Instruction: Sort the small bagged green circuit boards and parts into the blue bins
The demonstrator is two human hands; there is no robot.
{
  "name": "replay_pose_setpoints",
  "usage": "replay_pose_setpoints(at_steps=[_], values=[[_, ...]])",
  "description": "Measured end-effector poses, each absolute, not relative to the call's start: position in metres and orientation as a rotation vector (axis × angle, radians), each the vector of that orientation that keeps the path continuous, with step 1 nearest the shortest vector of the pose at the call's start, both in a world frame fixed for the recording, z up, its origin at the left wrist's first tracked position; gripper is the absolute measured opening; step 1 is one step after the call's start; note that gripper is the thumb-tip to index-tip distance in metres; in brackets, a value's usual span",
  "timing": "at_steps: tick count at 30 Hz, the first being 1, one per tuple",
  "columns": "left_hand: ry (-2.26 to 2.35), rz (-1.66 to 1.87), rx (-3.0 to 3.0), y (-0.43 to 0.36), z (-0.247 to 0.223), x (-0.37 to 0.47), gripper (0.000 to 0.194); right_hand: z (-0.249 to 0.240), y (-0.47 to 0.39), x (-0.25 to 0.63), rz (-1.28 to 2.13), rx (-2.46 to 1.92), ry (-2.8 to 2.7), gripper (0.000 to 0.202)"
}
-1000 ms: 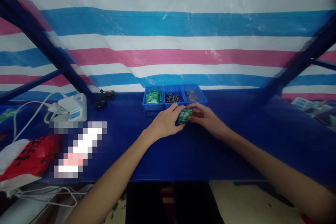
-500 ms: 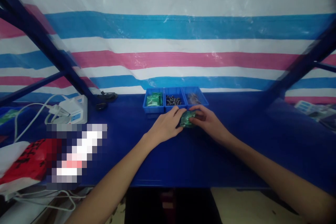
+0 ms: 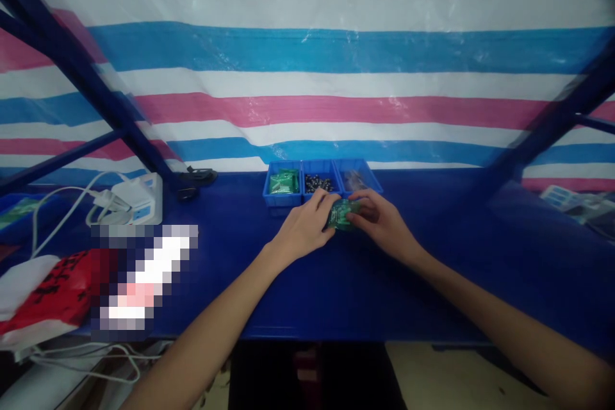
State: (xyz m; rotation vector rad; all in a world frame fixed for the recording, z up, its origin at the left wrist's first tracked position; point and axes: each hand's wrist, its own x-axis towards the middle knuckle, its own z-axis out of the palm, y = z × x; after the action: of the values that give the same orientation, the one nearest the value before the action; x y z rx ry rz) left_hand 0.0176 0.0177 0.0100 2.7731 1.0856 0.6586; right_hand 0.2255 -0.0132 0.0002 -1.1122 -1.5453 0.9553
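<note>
A green circuit board [image 3: 343, 214] lies between my hands, just in front of the blue bins. My left hand [image 3: 307, 224] grips its left edge between thumb and fingers. From the other side, my right hand [image 3: 379, 221] has its fingers closed on the board's right part, hiding that end. Behind them, the left bin [image 3: 282, 199] holds green boards in shiny wrapping. Small black and silver parts [image 3: 318, 183] fill the middle bin, and the right bin [image 3: 369, 184] contains small parts too blurred to identify.
On the blue table [image 3: 307, 295], a white power strip [image 3: 152, 198] with cables stands at left, near a black cable [image 3: 202, 175]. A red and white bag [image 3: 62, 288] lies at front left. Blue frame posts rise on both sides.
The whole view has shifted slightly. The board has tilted a little between my hands, and both hands keep their hold on it.
</note>
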Motion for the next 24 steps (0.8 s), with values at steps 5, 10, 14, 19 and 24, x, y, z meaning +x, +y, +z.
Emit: replay_pose_setpoints(at_steps=[5,10,14,19,24], values=[[1.054,0.725,2.795,0.018,0.009,0.017,0.043,0.003,-0.010,0.226,1.125,-1.119,-1.460,0.032],[1.040,0.819,2.765,0.021,0.006,0.017,0.022,-0.001,-0.009,0.226,1.380,-1.137,-1.376,0.051],[1.080,0.849,2.632,0.023,0.006,0.018,0.026,-0.001,-0.010,0.227,1.406,-1.132,-1.407,0.062],[1.017,0.866,2.497,0.024,0.008,0.017,0.039,0.004,-0.011,0.225,1.194,-1.264,-1.602,0.048],[0.903,0.822,2.393,0.021,0.013,0.018,0.040,0.008,-0.012,0.223,1.176,-1.174,-1.532,0.034]])
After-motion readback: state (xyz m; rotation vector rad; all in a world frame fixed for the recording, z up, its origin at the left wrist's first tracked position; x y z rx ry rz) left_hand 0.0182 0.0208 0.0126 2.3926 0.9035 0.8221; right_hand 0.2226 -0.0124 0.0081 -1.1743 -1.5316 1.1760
